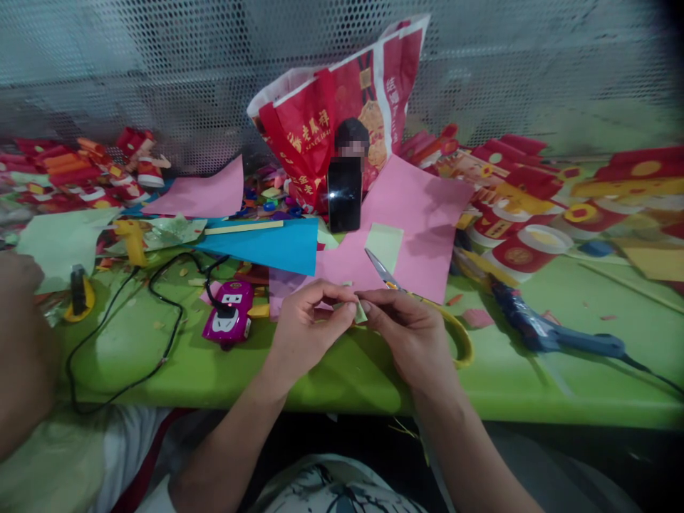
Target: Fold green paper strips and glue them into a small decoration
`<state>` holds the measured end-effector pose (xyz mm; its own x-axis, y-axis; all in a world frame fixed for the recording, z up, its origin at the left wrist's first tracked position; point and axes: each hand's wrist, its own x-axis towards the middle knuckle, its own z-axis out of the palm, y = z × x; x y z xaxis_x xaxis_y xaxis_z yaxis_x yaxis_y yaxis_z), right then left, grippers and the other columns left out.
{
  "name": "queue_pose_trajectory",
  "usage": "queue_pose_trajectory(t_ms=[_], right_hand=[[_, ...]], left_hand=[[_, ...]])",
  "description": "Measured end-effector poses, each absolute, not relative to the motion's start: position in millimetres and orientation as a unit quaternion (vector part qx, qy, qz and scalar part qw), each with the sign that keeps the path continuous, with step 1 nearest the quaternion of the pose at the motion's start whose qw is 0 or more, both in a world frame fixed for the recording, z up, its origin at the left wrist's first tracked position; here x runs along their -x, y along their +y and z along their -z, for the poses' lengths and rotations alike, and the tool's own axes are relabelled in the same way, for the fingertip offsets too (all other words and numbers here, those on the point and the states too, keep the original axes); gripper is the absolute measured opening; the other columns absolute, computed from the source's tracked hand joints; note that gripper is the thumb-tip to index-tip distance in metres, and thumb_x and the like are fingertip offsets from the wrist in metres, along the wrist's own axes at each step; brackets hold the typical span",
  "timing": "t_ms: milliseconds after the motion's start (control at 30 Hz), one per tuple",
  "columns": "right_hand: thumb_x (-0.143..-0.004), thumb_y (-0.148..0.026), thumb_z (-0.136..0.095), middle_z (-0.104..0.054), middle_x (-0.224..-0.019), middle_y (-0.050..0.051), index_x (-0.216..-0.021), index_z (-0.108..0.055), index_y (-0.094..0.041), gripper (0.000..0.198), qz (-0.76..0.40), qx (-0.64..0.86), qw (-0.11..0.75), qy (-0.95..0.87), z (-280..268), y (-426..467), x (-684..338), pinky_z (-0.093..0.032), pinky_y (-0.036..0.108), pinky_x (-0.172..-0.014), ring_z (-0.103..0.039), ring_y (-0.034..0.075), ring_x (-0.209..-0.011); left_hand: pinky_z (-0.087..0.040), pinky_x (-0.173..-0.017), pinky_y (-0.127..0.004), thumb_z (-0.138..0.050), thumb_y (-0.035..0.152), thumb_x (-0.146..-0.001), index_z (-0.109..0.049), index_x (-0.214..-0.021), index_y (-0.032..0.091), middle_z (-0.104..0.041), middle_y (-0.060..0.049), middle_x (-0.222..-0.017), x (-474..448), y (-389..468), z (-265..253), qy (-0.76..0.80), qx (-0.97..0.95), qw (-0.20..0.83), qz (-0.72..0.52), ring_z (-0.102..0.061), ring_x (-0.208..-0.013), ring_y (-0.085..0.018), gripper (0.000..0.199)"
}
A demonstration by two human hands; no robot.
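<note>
Behind everything stood a perforated wall [187, 78], with a green tabletop [331, 388] running along its foot. Out over the near edge, the left hand [310, 328] and right hand [414, 335] met, both pinching one scrap [361, 312] of pale green paper between thumbs and fingertips. That scrap sat in the narrow space between them, just in front of the larger pink sheet [417, 206].

Fingers covered much of the scrap, so its full shape could not be told. Past the right hand lay the scissors [381, 268], blades out on one side, yellow handle on the other, the middle partly hidden. Cups [526, 253] on the right were blurred (too crowded to count safely), and another person's arm [24, 356] was cut off at the left edge.

Counted plainly: one bag [299, 132], one phone [345, 196] upright before it, one blue sheet [272, 242], one purple socket block [229, 313] and, well right, one blue-handled glue gun [566, 338].
</note>
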<state>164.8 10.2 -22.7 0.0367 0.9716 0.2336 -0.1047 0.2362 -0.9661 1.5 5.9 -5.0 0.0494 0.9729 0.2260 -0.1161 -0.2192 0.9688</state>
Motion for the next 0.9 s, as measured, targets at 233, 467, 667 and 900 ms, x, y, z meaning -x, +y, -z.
queue_pose_trajectory(t_ms=[233,467,667,900], right_hand=[[-0.089,-0.032,-0.086,-0.085,-0.092,0.001,-0.1,-0.088,-0.03,0.011,-0.476,0.399,0.578,-0.53,27.9,9.2,-168.0,-0.066,0.029,-0.074,-0.078,0.017,-0.079],[-0.083,-0.033,-0.092,-0.086,-0.089,-0.001,-0.094,-0.089,-0.032,0.011,-0.511,0.393,0.586,-0.492,26.7,10.3,-166.2,-0.064,0.021,-0.072,-0.078,0.014,-0.076],[-0.087,-0.026,-0.084,-0.085,-0.088,-0.001,-0.096,-0.089,-0.031,0.011,-0.411,0.434,0.584,-0.549,19.4,7.5,-164.9,-0.062,0.023,-0.072,-0.078,0.015,-0.079],[-0.09,-0.025,-0.08,-0.085,-0.088,-0.001,-0.095,-0.087,-0.029,0.009,-0.355,0.455,0.581,-0.574,17.7,5.4,-163.4,-0.063,0.025,-0.073,-0.078,0.016,-0.08]], left_hand=[[-0.061,-0.07,-0.023,-0.078,0.019,-0.089,-0.079,-0.09,0.021,-0.079,-0.003,-0.092,1.2,7.1,7.0,0.413,-0.548,0.474,-0.552,-0.072,-0.079,-0.014,0.003],[-0.06,-0.076,-0.021,-0.074,0.012,-0.089,-0.073,-0.097,0.021,-0.075,-0.001,-0.097,0.1,5.4,11.3,0.427,-0.582,0.439,-0.534,-0.072,-0.087,-0.013,0.013],[-0.059,-0.076,-0.022,-0.076,0.012,-0.087,-0.061,-0.116,0.024,-0.072,-0.001,-0.099,-4.7,2.6,13.2,0.426,-0.565,0.44,-0.553,-0.071,-0.091,-0.014,0.035],[-0.059,-0.074,-0.022,-0.076,0.011,-0.086,-0.059,-0.129,0.023,-0.074,-0.001,-0.098,-6.1,2.9,14.7,0.439,-0.549,0.447,-0.554,-0.072,-0.084,-0.013,0.048]])
